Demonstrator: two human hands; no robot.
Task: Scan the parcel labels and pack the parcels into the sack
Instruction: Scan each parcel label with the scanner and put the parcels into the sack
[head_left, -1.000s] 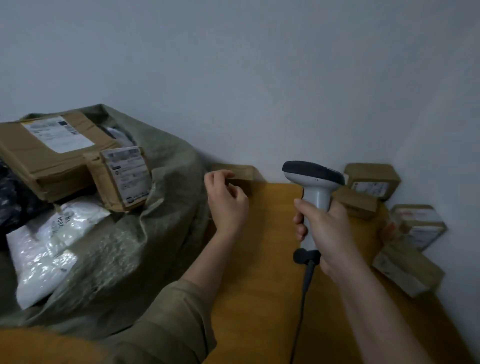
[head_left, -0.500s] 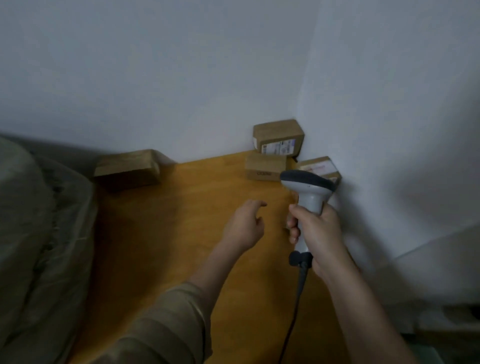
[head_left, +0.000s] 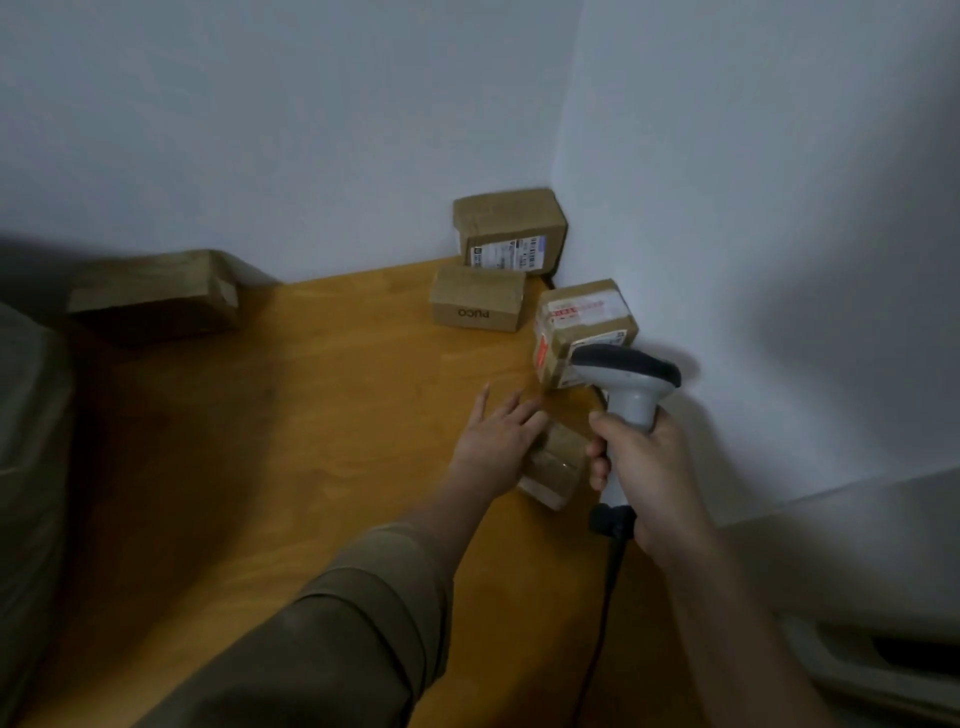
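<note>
One wooden table (head_left: 322, 415), smooth and orange-brown, fills the middle of the view, and one grey-green woven sack (head_left: 26, 441) shows only as a soft edge at the far left. Five cardboard parcels are in sight, all brown, boxy and taped. The widest, a flat parcel (head_left: 156, 296), lies at the far left of the table against the wall. A labelled parcel (head_left: 511, 231) stands in the far corner with a white barcode label on its near face; just in front of it sits a printed carton (head_left: 478, 306) with dark lettering. Against the right wall is a red-striped parcel (head_left: 582, 322) bearing a white and red label. Nearer, a small taped parcel (head_left: 556, 462) with glossy tape lies on the table between the two hands. Compared with half a second ago, the left hand (head_left: 498, 441) has moved right and down from open air onto this small parcel, fingers spread and straight, resting against its left side, and the parcel itself has come into view. The right hand (head_left: 644, 467) grips one grey barcode scanner (head_left: 628, 379) by its handle, fingers curled round it, as before; the dark-topped head now overlaps the red-striped parcel. One black cable (head_left: 608, 597) hangs from the handle toward the near edge.
</note>
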